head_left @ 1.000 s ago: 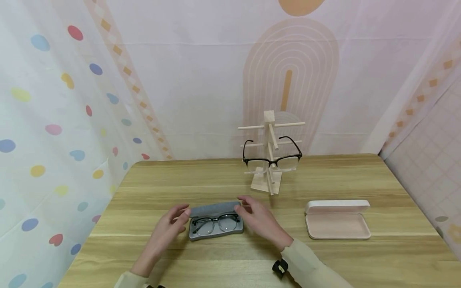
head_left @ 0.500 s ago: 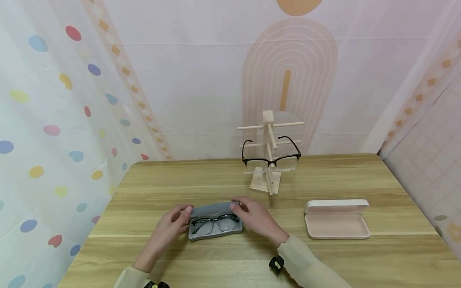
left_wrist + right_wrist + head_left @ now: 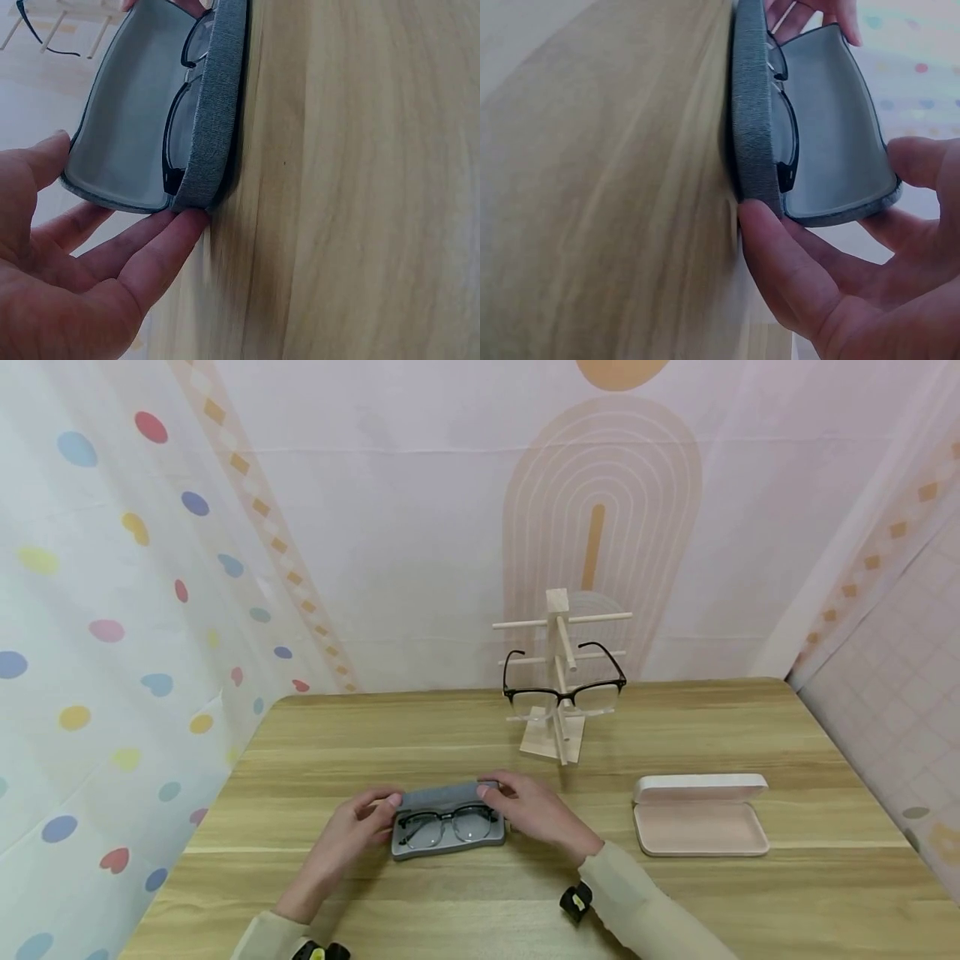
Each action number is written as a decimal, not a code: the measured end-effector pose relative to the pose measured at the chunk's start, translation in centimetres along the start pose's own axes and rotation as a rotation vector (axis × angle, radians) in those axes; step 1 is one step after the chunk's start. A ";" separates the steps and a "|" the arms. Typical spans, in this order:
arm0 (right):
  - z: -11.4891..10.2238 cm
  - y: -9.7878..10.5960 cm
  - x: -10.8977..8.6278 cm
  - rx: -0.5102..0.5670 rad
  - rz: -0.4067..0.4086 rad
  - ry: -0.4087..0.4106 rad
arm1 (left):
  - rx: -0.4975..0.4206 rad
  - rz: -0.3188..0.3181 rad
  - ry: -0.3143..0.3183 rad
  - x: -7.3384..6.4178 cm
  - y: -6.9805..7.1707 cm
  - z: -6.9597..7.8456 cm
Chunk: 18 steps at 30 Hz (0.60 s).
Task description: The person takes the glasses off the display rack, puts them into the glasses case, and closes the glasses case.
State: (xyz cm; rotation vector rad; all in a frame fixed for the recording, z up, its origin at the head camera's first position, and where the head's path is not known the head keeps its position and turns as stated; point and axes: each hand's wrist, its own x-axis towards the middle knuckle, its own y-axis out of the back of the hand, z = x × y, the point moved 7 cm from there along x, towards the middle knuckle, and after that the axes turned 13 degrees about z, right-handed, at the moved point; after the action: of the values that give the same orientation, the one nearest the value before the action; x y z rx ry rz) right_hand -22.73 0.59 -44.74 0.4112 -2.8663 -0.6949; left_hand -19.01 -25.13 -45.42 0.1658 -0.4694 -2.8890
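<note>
A grey fabric glasses case (image 3: pixel 457 850) lies on the table with its lid (image 3: pixel 124 112) raised. Inside rests a pair of black half-rim glasses (image 3: pixel 447 816), lenses facing the front. At the case's left end, my left hand (image 3: pixel 354 827) grips the lid, thumb on its edge and fingers behind and along the end. My right hand (image 3: pixel 536 814) holds the opposite end alike, its thumb (image 3: pixel 919 161) at the lid's corner and a fingertip low against the base. Both wrist views show the grey lining and part of the black frame.
Behind the case stands a wooden display rack (image 3: pixel 557 652) bearing black-framed glasses (image 3: pixel 558 693). To the right, a white case (image 3: pixel 701 831) with pink lining lies open. Patterned curtains rise behind and beside the wooden table (image 3: pixel 375 735).
Both hands have closed in on the grey case from either side, and their thumbs now meet the lid's corners. The case and the glasses in it have hardly moved.
</note>
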 end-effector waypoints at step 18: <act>0.7 -0.2 -0.3 0.398 -0.136 -0.176 | -0.132 -0.230 0.092 0.4 0.6 -1.1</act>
State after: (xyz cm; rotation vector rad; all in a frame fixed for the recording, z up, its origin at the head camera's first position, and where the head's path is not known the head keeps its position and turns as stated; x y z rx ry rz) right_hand -22.55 0.80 -45.44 0.6298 -3.1687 -0.1781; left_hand -19.11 -26.12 -46.33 0.3516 -0.2574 -3.1061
